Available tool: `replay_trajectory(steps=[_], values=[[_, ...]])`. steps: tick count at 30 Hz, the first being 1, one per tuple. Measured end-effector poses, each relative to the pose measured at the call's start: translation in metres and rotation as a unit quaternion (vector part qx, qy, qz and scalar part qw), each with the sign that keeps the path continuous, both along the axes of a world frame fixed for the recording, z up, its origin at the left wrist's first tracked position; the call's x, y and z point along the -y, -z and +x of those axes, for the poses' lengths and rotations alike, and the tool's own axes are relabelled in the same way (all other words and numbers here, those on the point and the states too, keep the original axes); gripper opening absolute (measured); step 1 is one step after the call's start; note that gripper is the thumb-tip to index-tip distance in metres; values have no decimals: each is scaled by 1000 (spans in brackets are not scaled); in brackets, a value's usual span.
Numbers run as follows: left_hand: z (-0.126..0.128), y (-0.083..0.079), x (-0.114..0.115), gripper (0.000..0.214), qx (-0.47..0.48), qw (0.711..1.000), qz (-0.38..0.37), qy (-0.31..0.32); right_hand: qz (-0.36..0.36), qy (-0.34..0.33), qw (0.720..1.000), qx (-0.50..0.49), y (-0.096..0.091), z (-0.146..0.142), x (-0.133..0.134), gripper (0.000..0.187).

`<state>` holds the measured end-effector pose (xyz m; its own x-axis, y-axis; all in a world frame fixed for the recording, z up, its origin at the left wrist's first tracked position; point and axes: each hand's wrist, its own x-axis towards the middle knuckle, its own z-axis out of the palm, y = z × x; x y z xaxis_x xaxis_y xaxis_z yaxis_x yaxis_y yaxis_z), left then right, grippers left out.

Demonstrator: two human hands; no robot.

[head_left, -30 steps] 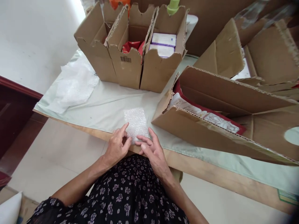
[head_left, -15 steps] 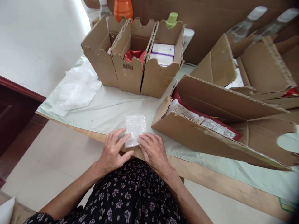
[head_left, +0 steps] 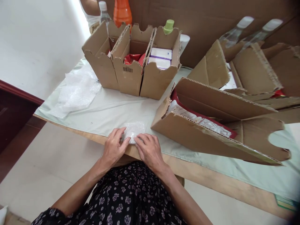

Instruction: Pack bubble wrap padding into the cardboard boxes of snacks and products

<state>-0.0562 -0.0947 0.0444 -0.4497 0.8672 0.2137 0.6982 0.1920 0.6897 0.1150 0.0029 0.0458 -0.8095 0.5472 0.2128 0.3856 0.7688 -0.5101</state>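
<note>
A small piece of bubble wrap (head_left: 135, 128) lies on the cloth at the table's front edge, its near edge doubled over. My left hand (head_left: 114, 143) grips its left near corner, thumb and fingers curled about the plastic. At the right near corner, the bent fingers of my right hand (head_left: 149, 149) press and hold the sheet; the thumb is mostly hidden. Whether anything is wrapped inside, I cannot tell.
More bubble wrap (head_left: 77, 90) lies loosely at the left. Three upright cardboard boxes (head_left: 130, 79) stand behind, holding red packets and white packs. To the right, a long open cardboard box (head_left: 187, 134) contains a dark red item. Bottles, one an orange bottle (head_left: 122, 14), stand at the back.
The bubble wrap looks shorter, its near part now folded up away from me. Both hands have closed in on its near edge. The view has shifted slightly.
</note>
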Motion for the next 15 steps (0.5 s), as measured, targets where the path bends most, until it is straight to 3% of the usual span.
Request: replay_trajectory(steps=[3, 6, 8, 10, 12, 15], values=[[9, -8, 19, 42, 178, 982, 1, -57, -48, 37, 997, -40, -2, -8, -4, 24], [19, -12, 30, 59, 383, 922, 3, -56, -146, 39, 984, -97, -15, -5, 4, 22], [24, -11, 31, 66, 468, 883, 13, -40, -232, 29, 965, -121, -24, 0, 13, 20], [27, -11, 29, 64, 499, 866, 11, -38, -256, 37, 958, -123, -31, 8, 21, 18], [28, -12, 27, 56, 493, 870, -9, -25, -228, 73, 964, -120, -33, 17, 26, 23], [32, -19, 24, 34, 458, 888, -30, 42, -221, 88, 966, -105, -35, 34, 29, 56]])
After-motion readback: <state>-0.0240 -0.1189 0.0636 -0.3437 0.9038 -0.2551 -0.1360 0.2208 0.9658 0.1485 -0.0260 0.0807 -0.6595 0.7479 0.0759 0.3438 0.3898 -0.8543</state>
